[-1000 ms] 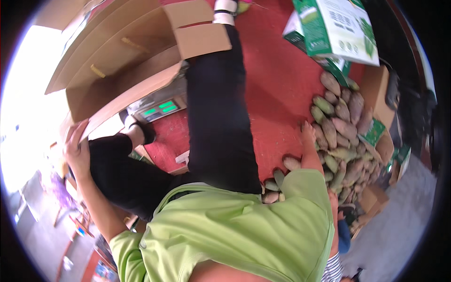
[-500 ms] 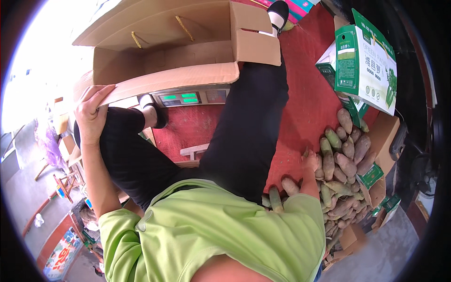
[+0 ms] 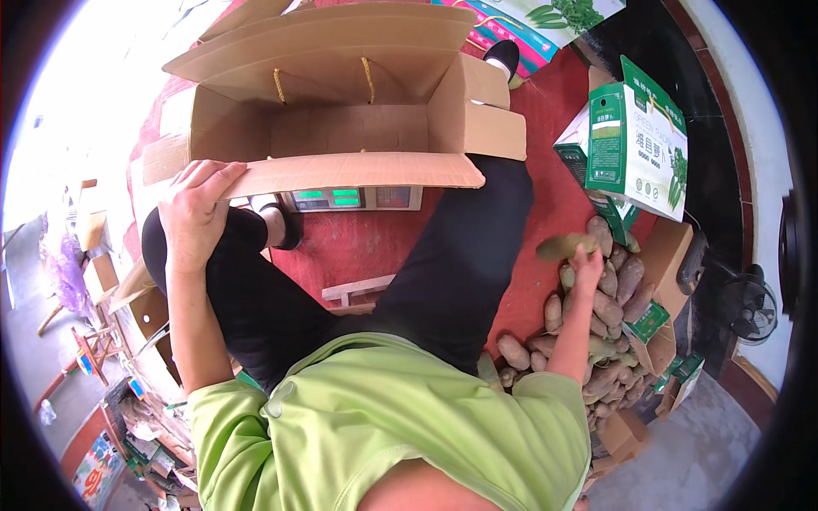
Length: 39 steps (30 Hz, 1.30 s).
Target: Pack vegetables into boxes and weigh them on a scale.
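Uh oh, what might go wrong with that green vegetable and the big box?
The green vegetable might slip, since the right hand seems to hold it near one end. The pile of vegetables is heaped loosely, so some could roll. The left hand grips the front flap of the open box; a hard pull might bend it.

Grey floor (image 3: 703,447), bright leftward glare

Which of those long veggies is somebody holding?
The greenish one with its end in the right hand's grip, sticking out leftward over the red floor. The heaped ones aren't held.
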{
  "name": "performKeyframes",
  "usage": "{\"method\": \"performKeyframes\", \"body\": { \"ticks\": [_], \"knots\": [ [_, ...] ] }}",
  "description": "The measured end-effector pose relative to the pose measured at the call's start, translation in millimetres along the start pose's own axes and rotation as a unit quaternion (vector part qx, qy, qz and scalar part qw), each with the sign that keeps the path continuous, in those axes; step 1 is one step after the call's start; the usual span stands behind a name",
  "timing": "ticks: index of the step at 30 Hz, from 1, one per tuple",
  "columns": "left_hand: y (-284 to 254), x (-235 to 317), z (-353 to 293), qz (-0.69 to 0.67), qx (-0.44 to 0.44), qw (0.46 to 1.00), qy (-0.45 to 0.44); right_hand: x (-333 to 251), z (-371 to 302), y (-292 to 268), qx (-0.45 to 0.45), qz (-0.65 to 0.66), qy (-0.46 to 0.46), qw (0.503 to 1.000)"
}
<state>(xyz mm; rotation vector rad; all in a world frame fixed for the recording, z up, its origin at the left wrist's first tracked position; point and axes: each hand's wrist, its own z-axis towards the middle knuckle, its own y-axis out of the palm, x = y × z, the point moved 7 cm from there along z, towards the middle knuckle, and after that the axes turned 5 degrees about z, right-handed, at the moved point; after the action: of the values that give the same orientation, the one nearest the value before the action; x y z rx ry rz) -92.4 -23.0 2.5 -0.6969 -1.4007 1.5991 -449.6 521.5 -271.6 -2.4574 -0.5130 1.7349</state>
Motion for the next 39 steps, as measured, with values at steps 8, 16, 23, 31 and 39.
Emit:
{"method": "performKeyframes", "body": {
  "ticks": [8, 16, 23, 31, 39],
  "knots": [
    [-3, -2, -2, 0.008, 0.003, 1.000, 0.011, -317, -57, 109, -0.160, 0.127, -0.297, 0.933],
    [-4, -4, -4, 0.025, 0.020, 0.999, 0.044, -389, -140, 326, -0.476, 0.010, -0.325, 0.817],
    [-3, -4, -3, 0.036, 0.013, 0.998, 0.043, -288, -140, 455, -0.581, -0.369, -0.323, 0.649],
    [-6, 0, -1, 0.010, 0.021, 0.998, 0.056, -277, -147, 450, -0.584, -0.389, -0.305, 0.644],
    [4, 0, -4, -0.011, -0.013, 0.999, 0.034, -329, -115, 274, -0.321, 0.104, -0.330, 0.882]
  ]
}}
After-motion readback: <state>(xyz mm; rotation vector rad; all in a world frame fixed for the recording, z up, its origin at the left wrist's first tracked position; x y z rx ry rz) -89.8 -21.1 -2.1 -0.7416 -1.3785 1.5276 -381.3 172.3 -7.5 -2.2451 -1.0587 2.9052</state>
